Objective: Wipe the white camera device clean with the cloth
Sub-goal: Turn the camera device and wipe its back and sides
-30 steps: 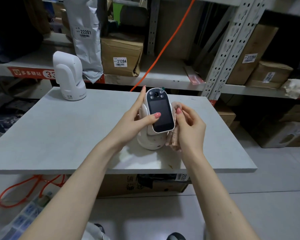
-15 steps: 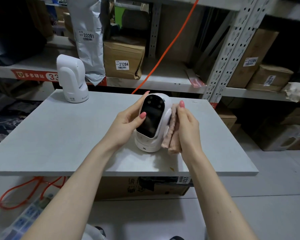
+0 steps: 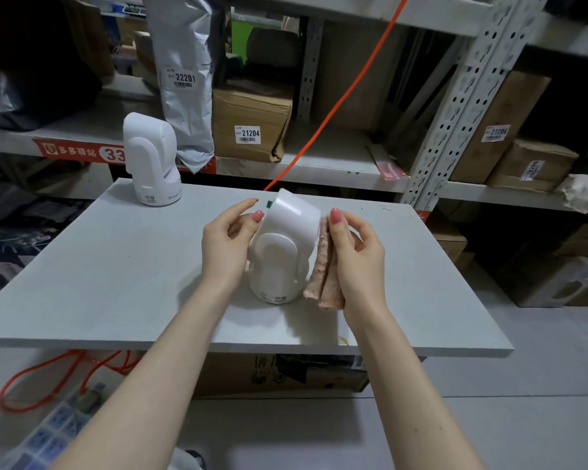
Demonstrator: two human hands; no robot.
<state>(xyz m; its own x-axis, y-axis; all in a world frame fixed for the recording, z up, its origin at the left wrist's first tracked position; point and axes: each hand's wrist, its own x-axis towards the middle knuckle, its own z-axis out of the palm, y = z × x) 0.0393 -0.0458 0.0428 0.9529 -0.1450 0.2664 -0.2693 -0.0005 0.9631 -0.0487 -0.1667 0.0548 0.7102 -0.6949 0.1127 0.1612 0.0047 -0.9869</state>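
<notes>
The white camera device [image 3: 280, 256] stands on the grey table [image 3: 116, 266] near its middle, with its plain white back turned to me and its screen hidden. My left hand [image 3: 230, 242] holds the device's head on the left side between thumb and fingers. My right hand [image 3: 357, 259] grips a folded pink cloth [image 3: 323, 273] and presses it flat against the device's right side.
A second white camera device [image 3: 151, 161] stands at the table's back left corner. Metal shelving [image 3: 455, 106] with labelled cardboard boxes [image 3: 252, 120] and a grey parcel bag [image 3: 184, 79] rises behind. An orange cable [image 3: 336, 106] slants down behind the table. Boxes sit below.
The camera device has been turned on its base to the left, so its dark screen now faces away from me. The cloth stays pressed on its right side.
</notes>
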